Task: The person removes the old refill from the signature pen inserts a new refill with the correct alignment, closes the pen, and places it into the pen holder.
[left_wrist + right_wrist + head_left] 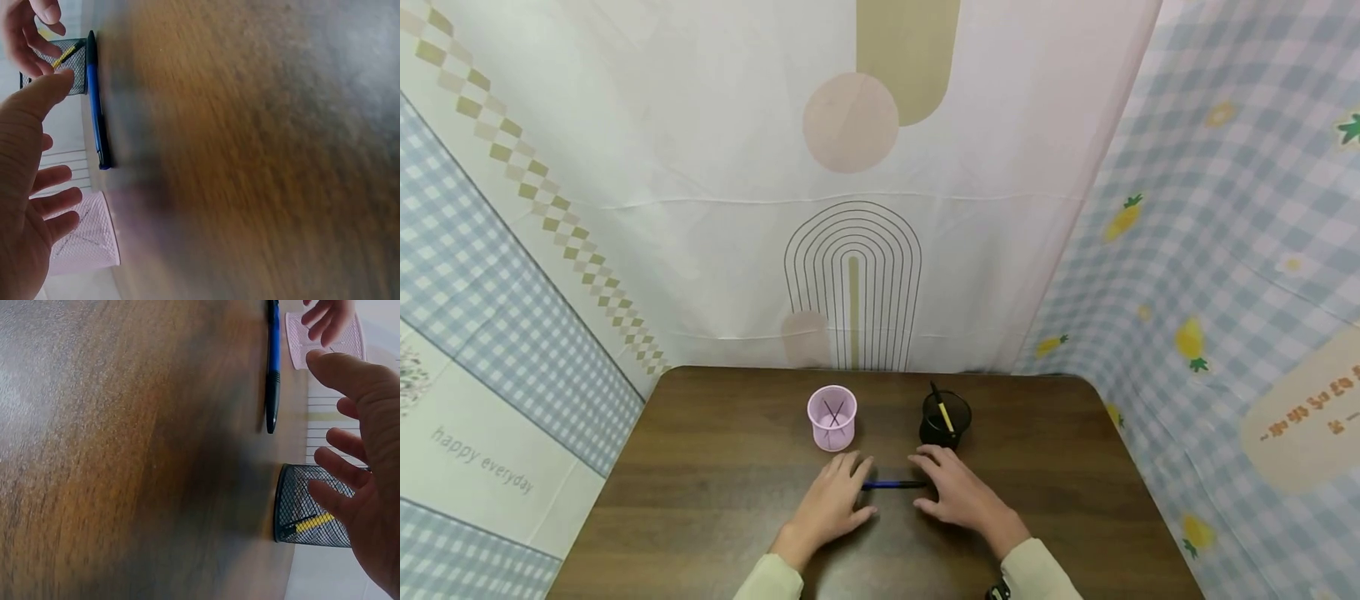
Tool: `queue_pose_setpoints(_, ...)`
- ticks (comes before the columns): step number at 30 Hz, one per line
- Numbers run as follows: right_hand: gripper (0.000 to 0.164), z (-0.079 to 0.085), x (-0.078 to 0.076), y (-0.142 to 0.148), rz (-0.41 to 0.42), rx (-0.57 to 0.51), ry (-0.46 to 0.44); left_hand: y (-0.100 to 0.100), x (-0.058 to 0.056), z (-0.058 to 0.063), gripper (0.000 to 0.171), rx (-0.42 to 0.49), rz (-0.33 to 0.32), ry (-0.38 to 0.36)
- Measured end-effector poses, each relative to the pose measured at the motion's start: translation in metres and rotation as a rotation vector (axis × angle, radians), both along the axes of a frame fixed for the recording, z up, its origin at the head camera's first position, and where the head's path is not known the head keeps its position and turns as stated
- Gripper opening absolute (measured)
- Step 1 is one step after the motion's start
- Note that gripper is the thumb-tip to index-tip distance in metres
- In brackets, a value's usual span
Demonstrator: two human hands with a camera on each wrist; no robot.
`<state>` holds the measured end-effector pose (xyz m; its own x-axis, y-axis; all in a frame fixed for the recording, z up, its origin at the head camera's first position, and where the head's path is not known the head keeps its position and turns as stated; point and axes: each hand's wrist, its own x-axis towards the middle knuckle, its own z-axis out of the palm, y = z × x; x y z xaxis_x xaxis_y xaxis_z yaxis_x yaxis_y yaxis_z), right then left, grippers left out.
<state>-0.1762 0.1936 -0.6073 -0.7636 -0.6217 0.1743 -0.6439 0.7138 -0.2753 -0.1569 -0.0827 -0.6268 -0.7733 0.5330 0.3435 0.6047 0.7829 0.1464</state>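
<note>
A blue pen with black ends (pixel 895 484) lies crosswise on the table between my two hands. My left hand (pixel 831 504) is at its left end, fingers loosely spread and holding nothing. At the other end my right hand (pixel 958 492) hovers in much the same pose, also holding nothing. Beyond the left hand stands a pink mesh cup (pixel 832 435) with thin dark crossed lines showing inside. Past the right hand is a black mesh cup (pixel 306 494), and a yellow and black pen (pixel 943 410) leans in it.
The brown wooden table (pixel 715 467) ends at a white patterned curtain (pixel 715 275) behind the cups. Blue checked cloth (pixel 1157 250) hangs along the right side, and more checked cloth (pixel 490 275) along the left.
</note>
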Motion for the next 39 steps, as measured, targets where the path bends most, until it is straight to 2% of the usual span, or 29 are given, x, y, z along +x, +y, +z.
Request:
queue_pose_setpoints(5, 0.063, -0.003, -0.002, -0.003, 0.019, 0.0, -0.007, 0.004, -0.002, -0.002, 0.068, -0.031, -0.005, -0.009)
queue_pose_setpoints(16, 0.055, -0.006, -0.005, -0.01, 0.029, 0.039, -0.013, 0.014, -0.007, -0.008, 0.052, -0.06, -0.019, 0.084)
queue_pose_setpoints(27, 0.052, -0.01, -0.007, -0.015, 0.027, 0.084, -0.001, 0.021, -0.008, -0.014, 0.04, -0.11, -0.005, 0.082)
queue_pose_setpoints(39, 0.041, -0.016, -0.007, -0.021, 0.025, 0.151, -0.014, 0.025, -0.01, -0.021, 0.023, -0.065, -0.001, 0.143)
